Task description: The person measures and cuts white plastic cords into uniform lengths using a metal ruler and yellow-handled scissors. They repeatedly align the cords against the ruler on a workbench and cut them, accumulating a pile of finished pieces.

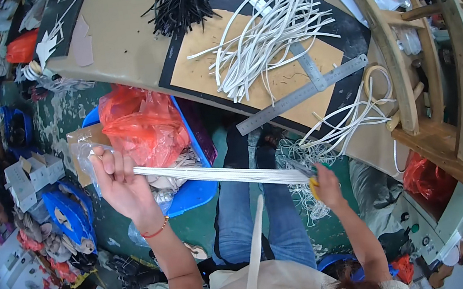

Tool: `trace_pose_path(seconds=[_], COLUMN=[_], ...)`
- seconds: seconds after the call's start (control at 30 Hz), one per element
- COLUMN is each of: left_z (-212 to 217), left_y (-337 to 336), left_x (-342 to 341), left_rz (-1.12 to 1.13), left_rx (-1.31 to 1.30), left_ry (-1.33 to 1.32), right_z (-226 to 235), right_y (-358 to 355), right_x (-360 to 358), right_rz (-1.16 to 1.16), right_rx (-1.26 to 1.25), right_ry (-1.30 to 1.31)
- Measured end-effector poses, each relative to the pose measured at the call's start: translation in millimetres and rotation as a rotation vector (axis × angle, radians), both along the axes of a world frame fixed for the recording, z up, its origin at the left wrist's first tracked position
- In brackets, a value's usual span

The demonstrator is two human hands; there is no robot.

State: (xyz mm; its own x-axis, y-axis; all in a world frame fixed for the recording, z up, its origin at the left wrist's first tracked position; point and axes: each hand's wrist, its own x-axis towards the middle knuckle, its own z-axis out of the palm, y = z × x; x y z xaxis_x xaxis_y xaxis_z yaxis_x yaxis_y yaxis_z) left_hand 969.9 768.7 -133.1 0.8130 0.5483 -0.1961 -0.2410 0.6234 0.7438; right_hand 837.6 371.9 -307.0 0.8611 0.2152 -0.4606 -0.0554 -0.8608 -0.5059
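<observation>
A bundle of thin white cords (218,173) stretches almost level across my lap. Its left end is gripped in the closed fingers of my left hand (118,178), raised beside a blue bin (194,194). At the other end, my right hand (326,187) is closed around scissors (313,186) with yellow handles. Their blades lie at the bundle's right end; whether they cut into the cords I cannot tell. On the table, a loose heap of white cords (269,33) covers part of a tan board. A steel ruler (301,94) lies along that board's near edge.
Red plastic bags (146,130) fill the blue bin at left. Cord scraps (311,204) lie on the green floor by my legs. A wooden rack (400,61) stands at the table's right. Black strips (184,0) lie at the table's far side. More white cords hang over its near edge.
</observation>
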Motion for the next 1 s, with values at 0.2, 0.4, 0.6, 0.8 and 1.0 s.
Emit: trace_pose_path(seconds=[0.2,0.4,0.6,0.8,1.0], left_z=[6,-11,-17,-15,4], left_y=[15,-53,-95,-127,-158], left_x=[-8,-13,-22,-34,-42], left_rz=[-0.008,-0.161,-0.257,-0.191,-0.194], left_rx=[0.033,-0.041,0.020,0.047,-0.107], left_ry=[0.002,0.136,0.234,0.276,0.283], right_z=[-32,-23,-10,75,89], right_y=[-146,-147,-73,75,147], right_x=[-121,-144,-101,14,68], right_rz=[-0.189,-0.294,-0.506,-0.599,-0.539], right_rx=[-0.399,-0.545,-0.027,0.641,0.788], right_ry=[0.151,0.347,0.223,-0.029,0.001])
